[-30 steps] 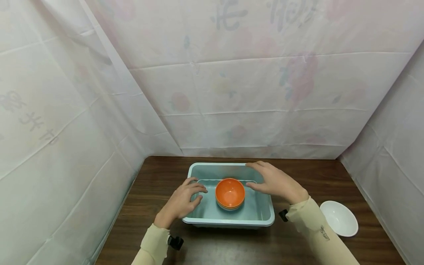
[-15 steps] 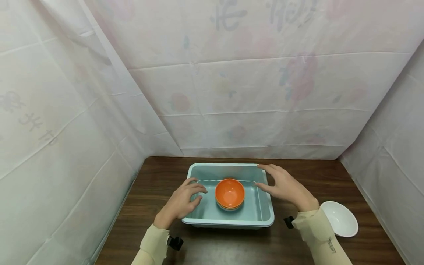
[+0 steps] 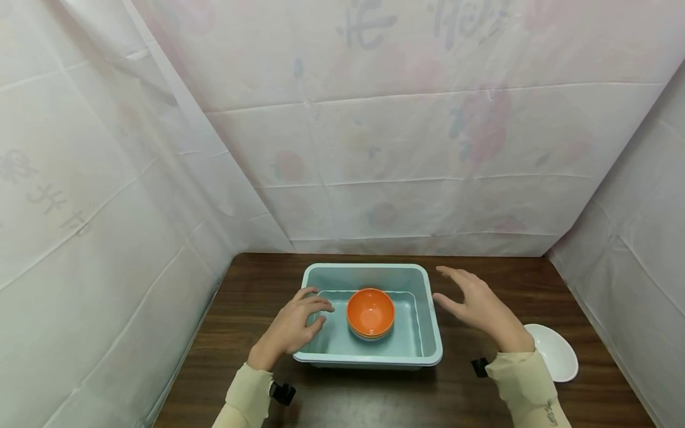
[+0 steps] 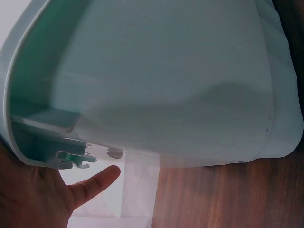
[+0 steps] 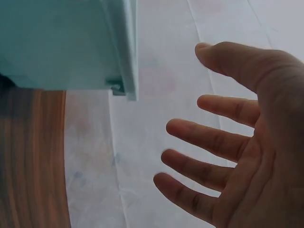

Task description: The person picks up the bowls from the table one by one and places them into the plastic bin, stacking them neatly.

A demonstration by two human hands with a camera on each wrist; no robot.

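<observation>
A light blue-green plastic basin (image 3: 369, 359) stands on the dark wooden table. Inside it sits a small stack of bowls, with an orange bowl (image 3: 371, 312) on top and a paler one at the bottom. My left hand (image 3: 289, 326) reaches over the basin's left rim, fingers spread and loosely bent, holding nothing. In the left wrist view its thumb (image 4: 97, 186) sticks out beside the basin's outer wall (image 4: 190, 95). My right hand (image 3: 478, 303) hovers just right of the basin, apart from its rim. The right wrist view shows those fingers (image 5: 204, 137) spread with nothing between them.
A white bowl (image 3: 553, 353) stands on the table at the right, partly behind my right sleeve. White patterned cloth (image 3: 407, 148) hangs at the back and along both sides of the wooden table (image 3: 364, 398).
My right hand has moved right, from over the basin's right side to outside its rim. The left hand, the basin and the bowls stay as they were.
</observation>
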